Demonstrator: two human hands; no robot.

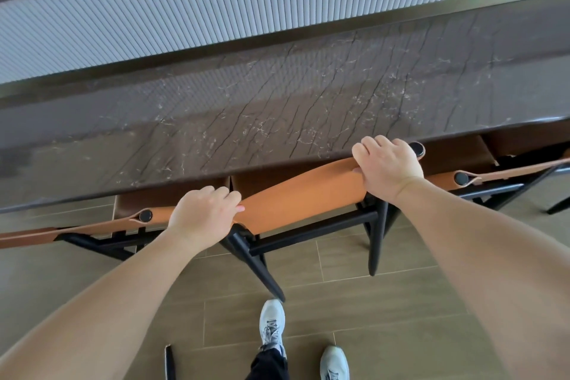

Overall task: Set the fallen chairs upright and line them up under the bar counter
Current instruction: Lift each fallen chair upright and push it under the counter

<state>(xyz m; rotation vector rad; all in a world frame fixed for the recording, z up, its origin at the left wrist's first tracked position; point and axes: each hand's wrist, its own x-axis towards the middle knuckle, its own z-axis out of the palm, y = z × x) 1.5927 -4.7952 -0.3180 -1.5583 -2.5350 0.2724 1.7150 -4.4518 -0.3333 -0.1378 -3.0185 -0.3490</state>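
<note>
Both hands (203, 213) (387, 168) on upright chair's (302, 197) tan leather backrest.

The setting is a home bar or dining area. A long dark brown marble tabletop (277, 108) with pale veining runs beside a grey vertically ribbed wall panel (185, 6). Tan leather chairs with black frames (296, 194) stand in a row under its edge, on a brown wood-look tile floor (385, 318).

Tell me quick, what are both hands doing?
Left hand: closed, gripping the orange chair back.
Right hand: closed, gripping the same chair back near its other end.
</note>
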